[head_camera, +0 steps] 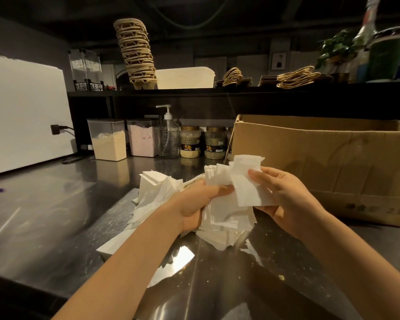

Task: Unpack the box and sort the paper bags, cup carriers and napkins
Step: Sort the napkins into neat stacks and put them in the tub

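Many white napkins (224, 199), loose rumpled heap, both hands gripping

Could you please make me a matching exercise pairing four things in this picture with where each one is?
1. cup carriers
2. cardboard box
3. napkins
4. pump bottle

A. on the counter, at right
B. under the shelf, beside the jars
C. stacked on top of the shelf
D. gripped by left hand and right hand

Pairs: 1-C, 2-A, 3-D, 4-B.

1 box (321, 158), 1 cup-carrier stack (136, 51), 2 bag piles (296, 77), 2 powder tubs (107, 139), 2 jars (190, 142) fully seen, 1 pump btl (169, 135); napkins (222, 204) uncountable.
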Demonstrator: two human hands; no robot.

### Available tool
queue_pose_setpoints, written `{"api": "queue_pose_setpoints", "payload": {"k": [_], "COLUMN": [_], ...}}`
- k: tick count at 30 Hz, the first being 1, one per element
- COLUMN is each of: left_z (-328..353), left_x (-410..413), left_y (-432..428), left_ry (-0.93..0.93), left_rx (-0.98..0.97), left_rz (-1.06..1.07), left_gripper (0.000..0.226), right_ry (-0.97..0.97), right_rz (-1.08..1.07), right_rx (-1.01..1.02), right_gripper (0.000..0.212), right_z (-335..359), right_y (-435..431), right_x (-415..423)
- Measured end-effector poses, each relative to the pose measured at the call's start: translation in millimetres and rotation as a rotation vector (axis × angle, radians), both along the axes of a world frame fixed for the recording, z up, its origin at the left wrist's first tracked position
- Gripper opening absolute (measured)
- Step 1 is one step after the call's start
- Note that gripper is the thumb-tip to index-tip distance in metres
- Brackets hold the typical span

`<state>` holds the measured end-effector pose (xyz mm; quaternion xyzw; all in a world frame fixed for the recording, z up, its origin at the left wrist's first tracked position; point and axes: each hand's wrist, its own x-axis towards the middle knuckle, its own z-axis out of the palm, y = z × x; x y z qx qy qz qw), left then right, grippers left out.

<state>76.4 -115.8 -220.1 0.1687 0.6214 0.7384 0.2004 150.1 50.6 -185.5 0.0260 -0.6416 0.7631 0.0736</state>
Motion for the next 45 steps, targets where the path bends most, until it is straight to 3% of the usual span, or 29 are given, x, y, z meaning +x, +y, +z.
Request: {"api": "queue_pose_setpoints", "payload": {"k": [7, 17, 23, 27, 32, 37, 45], "left_z": [2, -1, 4, 8, 9, 11, 14], "left_x": [2, 0, 6, 12, 16, 20, 30], "left_y": [-1, 0, 1, 2, 3, 8, 15], "left_ry": [-0.003, 0.012, 0.001, 0.003, 0.014, -0.027, -0.076], "left_rx": [-0.02, -0.027, 0.012, 0.0, -0.001, 0.014, 0.071], "left_rz": [0.016, -0.012, -0.026, -0.013, -0.025, 0.012, 0.035], "left_gripper": [0.045, 0.045, 0.039, 0.021, 0.037, 0.032, 0.043], "right_ry": [0.028, 0.04, 0.029, 0.008, -0.006, -0.034, -0.077], "right_rz": [0.027, 0.053, 0.025, 0.03, -0.074, -0.12, -0.166], "right_rx": [-0.063, -0.054, -0.025, 0.056, 0.063, 0.068, 0.167], "right_gripper": [0.014, 0.03, 0.012, 0.01, 0.011, 0.016, 0.018], "right_z": [2, 4, 2, -1, -5, -13, -25], "right_y": [0, -2, -1, -2, -3, -10, -20], "right_x": [2, 1, 2, 0, -3, -7, -13]}}
